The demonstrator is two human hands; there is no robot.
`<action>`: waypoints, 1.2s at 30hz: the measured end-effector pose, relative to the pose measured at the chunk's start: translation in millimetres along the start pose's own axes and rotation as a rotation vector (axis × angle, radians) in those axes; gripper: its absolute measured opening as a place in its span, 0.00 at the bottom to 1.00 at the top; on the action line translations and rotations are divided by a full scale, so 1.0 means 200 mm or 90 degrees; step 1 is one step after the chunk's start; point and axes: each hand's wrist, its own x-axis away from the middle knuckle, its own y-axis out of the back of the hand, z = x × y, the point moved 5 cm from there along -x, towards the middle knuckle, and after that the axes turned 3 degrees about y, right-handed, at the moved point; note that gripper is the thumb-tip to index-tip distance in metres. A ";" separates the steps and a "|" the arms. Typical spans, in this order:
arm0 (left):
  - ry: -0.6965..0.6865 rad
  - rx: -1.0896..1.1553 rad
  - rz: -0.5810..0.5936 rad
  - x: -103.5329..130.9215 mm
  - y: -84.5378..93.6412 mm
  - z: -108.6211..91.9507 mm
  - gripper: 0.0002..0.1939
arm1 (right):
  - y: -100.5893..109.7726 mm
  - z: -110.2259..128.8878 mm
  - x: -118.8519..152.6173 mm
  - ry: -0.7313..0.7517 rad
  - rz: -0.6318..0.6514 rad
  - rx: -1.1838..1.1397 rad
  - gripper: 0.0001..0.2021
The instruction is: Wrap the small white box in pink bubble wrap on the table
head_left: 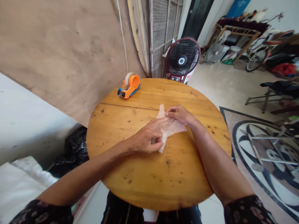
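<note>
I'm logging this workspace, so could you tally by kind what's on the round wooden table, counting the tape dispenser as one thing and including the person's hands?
Tape dispenser: 1
Bubble wrap, as one bundle: 1
Hands: 2 (left hand, right hand)
Total: 4

The counter (177, 161) is knotty wood, smooth with a bit of gloss. That sheet (175, 125) looks like bumpy, see-through plastic, and the tape dispenser (132, 86) is smooth hard plastic.
</note>
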 end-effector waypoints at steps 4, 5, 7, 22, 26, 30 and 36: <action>0.033 -0.069 -0.079 0.03 0.01 0.00 0.05 | 0.00 -0.01 0.00 0.013 -0.018 -0.014 0.12; 0.052 -0.079 -0.097 0.04 0.01 0.00 0.04 | 0.00 -0.02 0.00 0.014 -0.022 -0.017 0.12; 0.097 -0.056 -0.116 0.07 0.00 0.01 0.02 | 0.00 -0.03 0.00 0.022 -0.034 -0.016 0.12; 0.150 -0.006 0.017 -0.01 -0.02 0.09 0.05 | -0.03 0.00 -0.13 0.031 0.063 0.029 0.07; 0.126 0.025 0.061 -0.04 -0.02 0.10 0.06 | -0.01 0.00 -0.09 0.048 0.043 -0.026 0.07; 0.143 0.073 0.091 -0.04 -0.04 0.11 0.06 | -0.02 -0.01 -0.07 0.048 0.028 -0.066 0.08; 0.187 0.117 0.193 -0.07 -0.05 0.14 0.07 | -0.02 -0.04 -0.11 0.052 0.027 -0.057 0.06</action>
